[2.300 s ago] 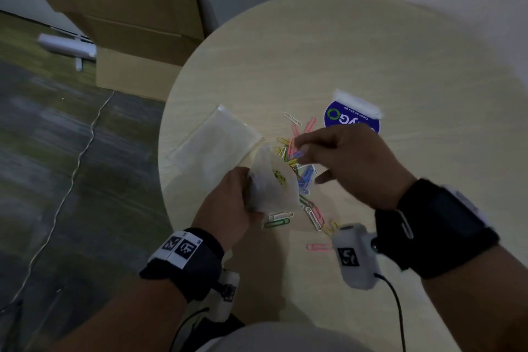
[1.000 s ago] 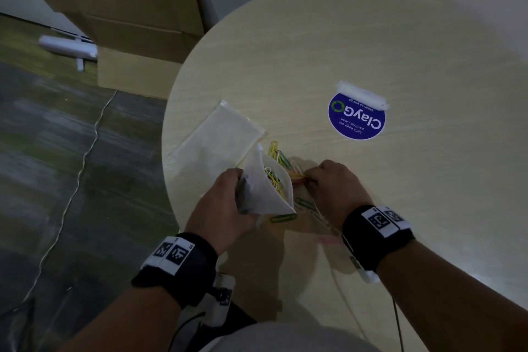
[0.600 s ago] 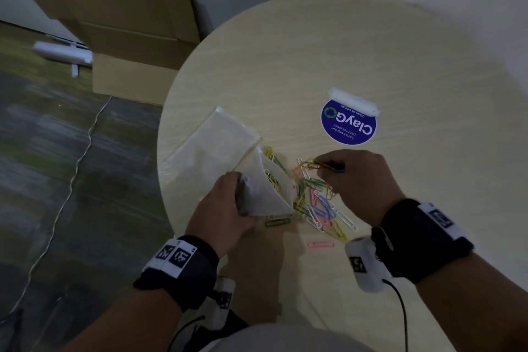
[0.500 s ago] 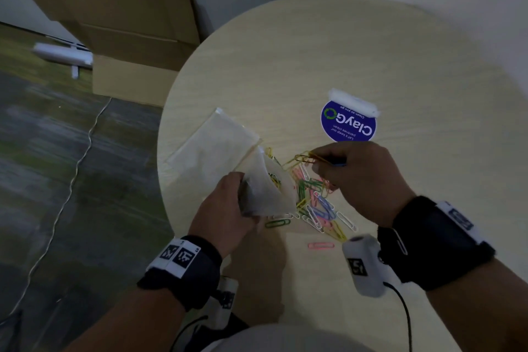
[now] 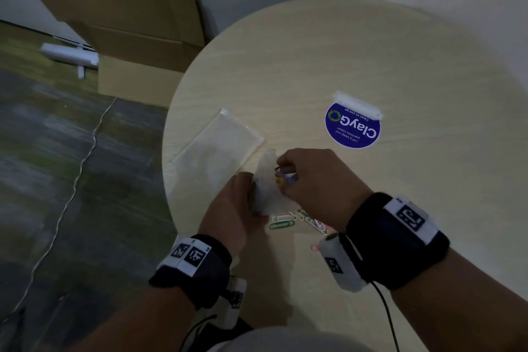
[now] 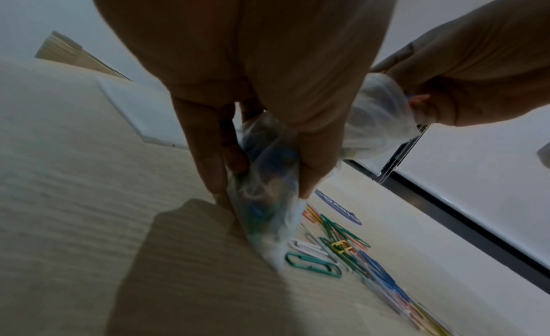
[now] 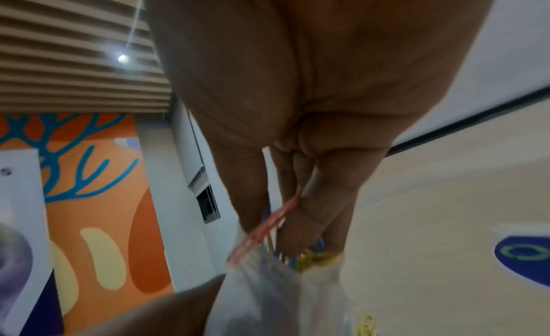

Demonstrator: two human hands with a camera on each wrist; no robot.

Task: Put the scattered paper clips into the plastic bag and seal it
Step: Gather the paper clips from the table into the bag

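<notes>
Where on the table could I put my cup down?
Bare wood lies beyond the blue sticker and along the table to its right. It is crowded near the hands, with loose paper clips and flat bags.

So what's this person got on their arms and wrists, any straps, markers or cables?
Both forearms are bare, with no sleeves. The left wrist band is a wide black strap carrying white tags printed with black square codes. The right wrist band is the same, with a white coded tag on top. A white camera pod with its own code hangs under the right wrist, trailing a thin black cable. Another white pod sits below the left.
</notes>
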